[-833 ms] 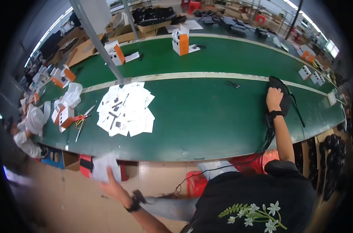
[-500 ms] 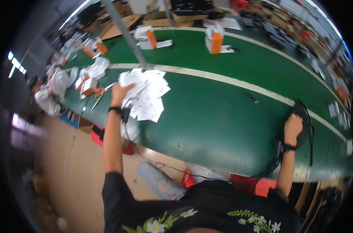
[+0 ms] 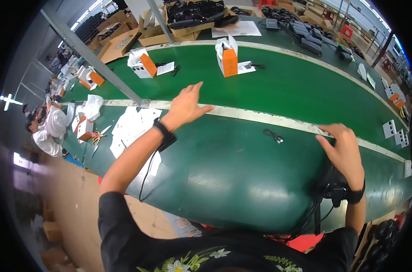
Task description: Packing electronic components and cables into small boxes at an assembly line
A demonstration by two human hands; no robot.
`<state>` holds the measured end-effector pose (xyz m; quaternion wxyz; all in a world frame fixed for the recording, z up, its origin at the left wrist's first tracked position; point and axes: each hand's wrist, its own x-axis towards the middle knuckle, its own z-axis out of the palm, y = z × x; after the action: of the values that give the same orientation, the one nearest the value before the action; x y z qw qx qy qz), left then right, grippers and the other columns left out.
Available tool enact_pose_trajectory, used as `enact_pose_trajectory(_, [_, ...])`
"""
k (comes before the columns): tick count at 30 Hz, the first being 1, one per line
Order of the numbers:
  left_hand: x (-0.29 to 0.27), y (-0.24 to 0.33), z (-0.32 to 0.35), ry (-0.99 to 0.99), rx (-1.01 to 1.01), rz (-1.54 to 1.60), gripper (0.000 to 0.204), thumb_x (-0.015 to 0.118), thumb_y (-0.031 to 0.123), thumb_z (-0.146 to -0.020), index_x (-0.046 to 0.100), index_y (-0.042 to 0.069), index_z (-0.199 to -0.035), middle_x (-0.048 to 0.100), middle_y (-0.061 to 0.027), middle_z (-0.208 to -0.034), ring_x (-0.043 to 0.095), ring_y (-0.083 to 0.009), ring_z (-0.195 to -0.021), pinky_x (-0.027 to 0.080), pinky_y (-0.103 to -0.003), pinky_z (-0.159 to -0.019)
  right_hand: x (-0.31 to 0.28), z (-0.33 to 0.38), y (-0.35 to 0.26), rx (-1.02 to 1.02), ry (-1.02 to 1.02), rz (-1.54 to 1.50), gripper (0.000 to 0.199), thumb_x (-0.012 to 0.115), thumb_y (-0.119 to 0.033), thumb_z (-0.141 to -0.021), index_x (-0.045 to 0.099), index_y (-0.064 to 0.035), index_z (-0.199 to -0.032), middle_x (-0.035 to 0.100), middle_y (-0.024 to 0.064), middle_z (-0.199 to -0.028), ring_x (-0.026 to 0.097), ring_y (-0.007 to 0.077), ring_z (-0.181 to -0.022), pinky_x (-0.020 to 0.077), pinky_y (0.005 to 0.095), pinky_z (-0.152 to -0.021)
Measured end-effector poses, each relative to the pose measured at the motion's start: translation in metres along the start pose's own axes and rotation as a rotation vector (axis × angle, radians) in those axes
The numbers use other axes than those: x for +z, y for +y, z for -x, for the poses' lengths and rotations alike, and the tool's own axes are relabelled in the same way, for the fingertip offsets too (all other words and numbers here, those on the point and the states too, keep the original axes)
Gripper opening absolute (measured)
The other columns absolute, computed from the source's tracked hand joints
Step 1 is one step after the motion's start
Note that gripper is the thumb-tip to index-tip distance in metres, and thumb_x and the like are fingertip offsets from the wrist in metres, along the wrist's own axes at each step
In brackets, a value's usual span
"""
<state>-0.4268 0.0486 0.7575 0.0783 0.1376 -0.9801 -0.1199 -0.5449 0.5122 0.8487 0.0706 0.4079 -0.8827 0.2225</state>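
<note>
My left hand (image 3: 184, 108) hangs over the pale strip at the belt's edge, thumb and fingers apart, holding nothing. Below its forearm spreads a pile of white paper sheets (image 3: 130, 129), partly covered by the arm. On the right my other hand, the right hand (image 3: 342, 152), has its thumb and fingers apart and appears to hold nothing. Beneath its wrist lies a black object (image 3: 324, 183), half hidden, its kind unclear. A small coiled black cable (image 3: 274, 135) rests on the green table between the hands. Black bands with cords circle both wrists.
On the green belt (image 3: 192, 59) stand orange-and-white boxes (image 3: 230, 62), with leaflets and cables beside them. A metal post (image 3: 97, 59) rises at the left. Scissors (image 3: 97, 136) lie near a small box (image 3: 84, 130). Other people (image 3: 47, 131) sit at far left.
My left hand has left the paper pile and moved right, toward the belt's edge. My right hand has let go of the black object and opened above it. The view has shifted.
</note>
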Motion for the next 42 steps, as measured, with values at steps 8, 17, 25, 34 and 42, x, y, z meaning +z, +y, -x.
enact_pose_trajectory(8, [0.085,-0.041,-0.209,0.393,-0.082,0.321,0.154,0.107,0.049,-0.06,0.016,-0.014,-0.167,0.037,-0.0389,-0.166,0.047,-0.0442,-0.153,0.04,-0.044,-0.128,0.075,-0.119,0.003,-0.24,-0.168,0.096,0.023,0.079,-0.02,-0.091,0.081,-0.0003,-0.103,0.078,0.0241,-0.101,0.075,0.0419,-0.098,0.0598,0.0518,-0.089])
enact_pose_trajectory(17, [0.036,0.061,-0.108,0.33,0.018,0.526,0.123,0.108,0.027,-0.059,0.037,-0.005,-0.154,0.07,-0.0219,-0.137,0.071,-0.0343,-0.124,0.054,-0.041,-0.112,0.205,-0.262,0.149,-0.101,-0.034,0.182,0.026,0.076,-0.017,-0.09,0.076,-0.001,-0.11,0.075,0.0248,-0.117,0.072,0.0463,-0.11,0.0614,0.0538,-0.095])
enact_pose_trajectory(25, [0.051,0.125,0.154,0.412,-0.378,0.359,0.136,0.111,0.038,-0.057,0.032,-0.004,-0.158,0.052,-0.0235,-0.15,0.059,-0.036,-0.137,0.062,-0.047,-0.098,0.287,-0.322,0.132,-0.191,0.033,0.461,0.023,0.057,-0.008,-0.102,0.078,-0.0106,-0.111,0.074,0.0128,-0.119,0.073,0.0369,-0.114,0.0648,0.0511,-0.093])
enact_pose_trajectory(34, [0.019,0.125,0.223,0.501,-0.348,0.543,0.068,0.087,0.026,-0.091,0.057,0.0,-0.146,0.072,-0.0134,-0.115,0.071,-0.0304,-0.099,0.059,-0.043,-0.081,0.13,-0.223,0.029,-0.048,0.041,-0.41,0.024,0.072,-0.014,-0.098,0.072,-0.0004,-0.117,0.081,0.0124,-0.101,0.082,0.0234,-0.093,0.0631,0.0334,-0.075])
enact_pose_trajectory(42, [0.014,0.1,0.204,0.8,-0.074,0.37,0.076,0.095,0.014,-0.077,0.061,0.008,-0.145,0.074,-0.0089,-0.118,0.067,-0.0291,-0.113,0.055,-0.043,-0.087,0.075,-0.01,-0.153,-0.291,-0.074,-1.003,0.014,0.086,-0.003,-0.091,0.076,-0.001,-0.101,0.084,0.0127,-0.108,0.08,0.0175,-0.101,0.0632,0.0324,-0.088])
